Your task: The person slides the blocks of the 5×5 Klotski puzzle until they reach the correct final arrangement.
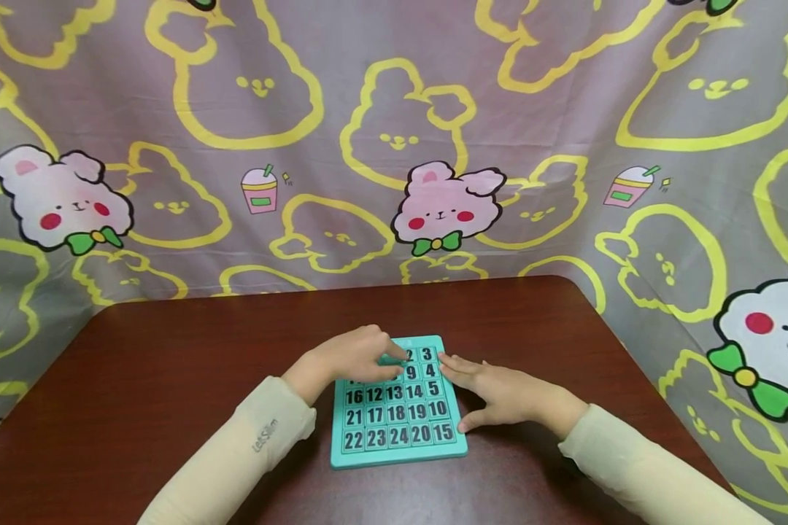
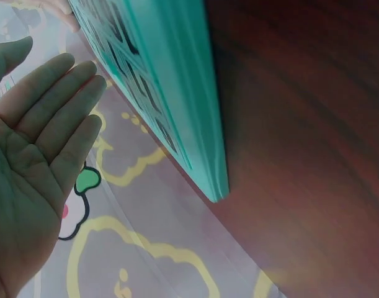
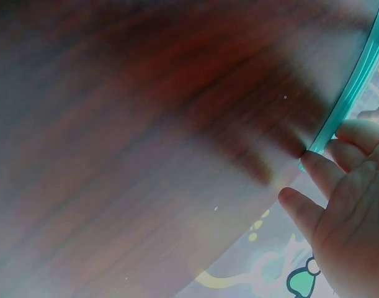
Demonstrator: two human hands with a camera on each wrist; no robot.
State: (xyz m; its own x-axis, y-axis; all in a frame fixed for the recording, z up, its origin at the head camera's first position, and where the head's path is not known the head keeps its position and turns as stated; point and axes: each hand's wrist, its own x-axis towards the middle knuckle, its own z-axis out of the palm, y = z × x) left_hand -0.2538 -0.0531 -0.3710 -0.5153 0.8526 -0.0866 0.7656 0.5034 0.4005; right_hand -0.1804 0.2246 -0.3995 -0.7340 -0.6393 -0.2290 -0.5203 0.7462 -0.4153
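A turquoise sliding number puzzle (image 1: 399, 459) lies flat on the table, its numbered tiles facing up. My left hand (image 1: 354, 355) is over its upper left part, the index fingertip at the tile marked 2 (image 1: 409, 355). That hand covers several tiles in the top rows. In the left wrist view, the left hand's fingers (image 2: 56, 102) are extended beside the puzzle's thick side (image 2: 183, 93). My right hand (image 1: 502, 394) rests against the right edge, fingertips near the tiles 3 and 4, thumb lower down. The right wrist view shows its fingers (image 3: 325, 171) along the turquoise rim (image 3: 347, 96).
The dark reddish-brown wooden table (image 1: 190, 379) has rounded far corners. Behind it and on the right hangs a curtain (image 1: 341, 109) printed with rabbits and drink cups. Light sleeves (image 1: 263, 430) cover both forearms.
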